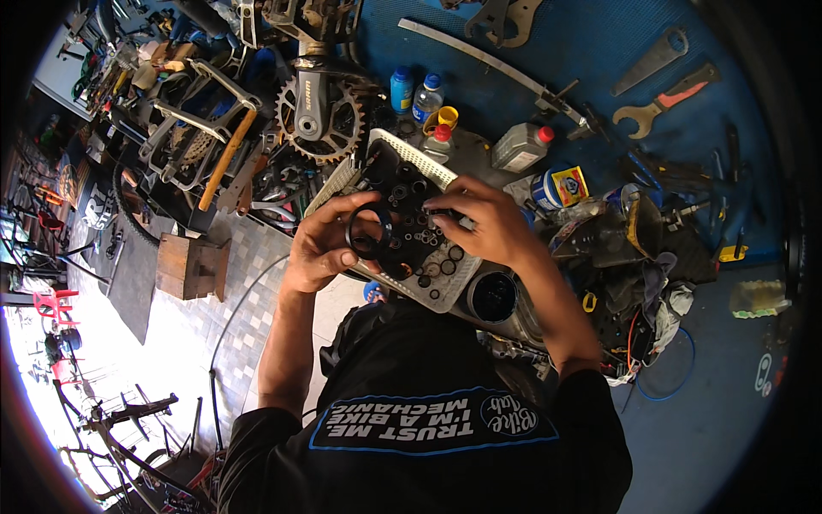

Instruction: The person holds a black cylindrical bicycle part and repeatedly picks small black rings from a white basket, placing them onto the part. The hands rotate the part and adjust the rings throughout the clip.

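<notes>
My left hand (pixel 313 248) grips a black ring (pixel 387 228) between thumb and fingers, its round opening facing up. To its right, my right hand (pixel 490 221) reaches over a cream plastic basket (pixel 421 156), fingers curled together. Something small and dark shows at those fingertips, too unclear to name. Inside the basket lie several small rings and round metal parts on a dark surface, with black rings (pixel 448 266) near its front end. My hands cover part of the contents.
A toothed chainring with a crank arm (pixel 311 107) stands beyond the basket. Bottles (pixel 522 147) and a blue-white tub (pixel 558 187) crowd the bench to the right. A black round container (pixel 494 296) sits beside the basket. Left, a wooden box (pixel 190 267) rests on the tiled floor.
</notes>
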`<action>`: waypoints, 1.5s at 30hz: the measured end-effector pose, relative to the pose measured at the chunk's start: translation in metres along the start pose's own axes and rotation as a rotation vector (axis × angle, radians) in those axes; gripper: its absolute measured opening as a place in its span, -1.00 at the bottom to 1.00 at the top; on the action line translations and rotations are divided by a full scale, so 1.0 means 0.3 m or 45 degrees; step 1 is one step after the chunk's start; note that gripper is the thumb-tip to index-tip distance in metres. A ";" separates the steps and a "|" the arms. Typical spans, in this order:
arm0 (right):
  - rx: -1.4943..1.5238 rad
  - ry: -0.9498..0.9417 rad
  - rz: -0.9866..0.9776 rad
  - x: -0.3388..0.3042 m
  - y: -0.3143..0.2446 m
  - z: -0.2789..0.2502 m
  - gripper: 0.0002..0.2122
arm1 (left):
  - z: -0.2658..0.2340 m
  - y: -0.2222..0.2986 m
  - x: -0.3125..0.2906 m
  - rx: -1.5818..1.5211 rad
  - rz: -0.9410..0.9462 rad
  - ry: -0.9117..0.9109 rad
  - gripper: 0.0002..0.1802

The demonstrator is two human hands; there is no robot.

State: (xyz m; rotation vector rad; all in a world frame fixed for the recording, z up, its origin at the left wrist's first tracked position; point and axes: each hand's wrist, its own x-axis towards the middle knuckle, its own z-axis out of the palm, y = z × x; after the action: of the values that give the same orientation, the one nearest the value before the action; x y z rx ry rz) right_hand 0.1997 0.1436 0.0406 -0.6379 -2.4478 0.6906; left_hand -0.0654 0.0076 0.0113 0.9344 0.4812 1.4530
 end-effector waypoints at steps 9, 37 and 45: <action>-0.362 -0.694 0.139 -0.106 0.224 0.387 -0.78 | -0.012 -0.031 -0.027 -0.059 -0.030 0.090 0.00; -0.228 -0.540 0.108 -0.170 0.219 0.457 -0.86 | -0.021 -0.047 -0.018 -0.063 -0.069 -0.078 -0.11; -0.053 -0.661 0.381 -0.159 0.233 0.455 -0.84 | -0.016 -0.046 -0.020 -0.065 -0.063 -0.063 -0.11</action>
State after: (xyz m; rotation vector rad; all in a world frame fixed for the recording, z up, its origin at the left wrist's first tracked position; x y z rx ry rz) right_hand 0.1768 0.1240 -0.1174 -0.9523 -2.8718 1.0323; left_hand -0.0612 0.0048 -0.0037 0.9100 0.4262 1.3883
